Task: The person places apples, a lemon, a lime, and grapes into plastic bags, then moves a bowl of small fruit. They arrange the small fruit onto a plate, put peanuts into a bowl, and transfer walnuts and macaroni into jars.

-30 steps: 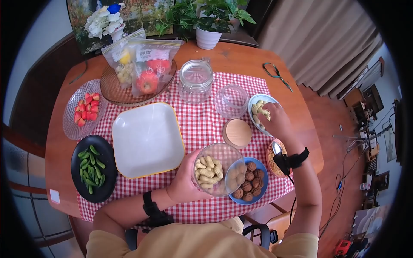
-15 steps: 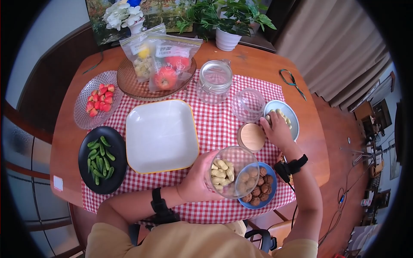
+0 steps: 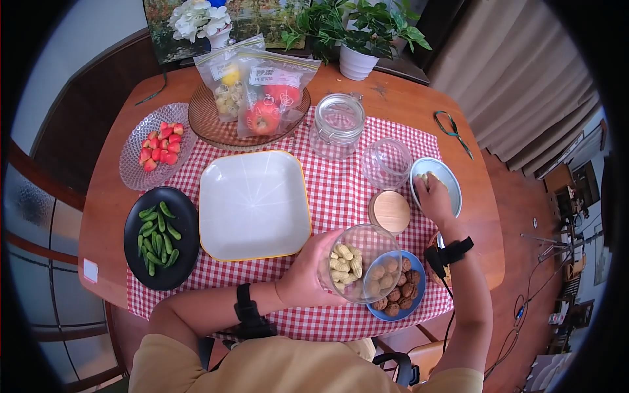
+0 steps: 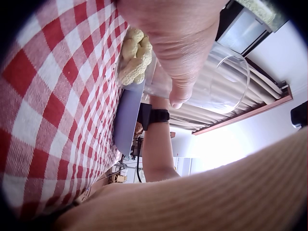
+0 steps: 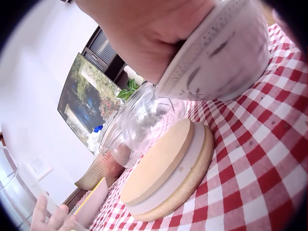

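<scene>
In the head view my left hand (image 3: 308,272) grips a clear jar (image 3: 375,241) around its side, tilted over the near edge of the cloth. Peanuts (image 3: 344,265) lie inside it. The left wrist view shows the thumb across the jar's wall (image 4: 228,89). At the right, my right hand (image 3: 437,202) dips into a pale bowl (image 3: 453,190), its fingers curled about a few peanuts (image 3: 428,177). From the right wrist, the bowl's patterned outside (image 5: 226,57) shows, while its wall hides the fingertips. A wooden lid (image 3: 391,211) lies beside this bowl.
A blue bowl (image 3: 420,288) of walnuts (image 3: 403,291) sits partly behind the jar. A white square dish (image 3: 252,203), a black plate (image 3: 180,268) of cucumbers and a glass dish (image 3: 130,169) of red fruit stand leftward. A clasp jar (image 3: 337,124) and round glass jar (image 3: 386,164) stand farther back.
My right hand has moved from above the bowl down into it, closing its fingers around peanuts. The left hand keeps holding the jar. The head view has shifted a little leftward.
</scene>
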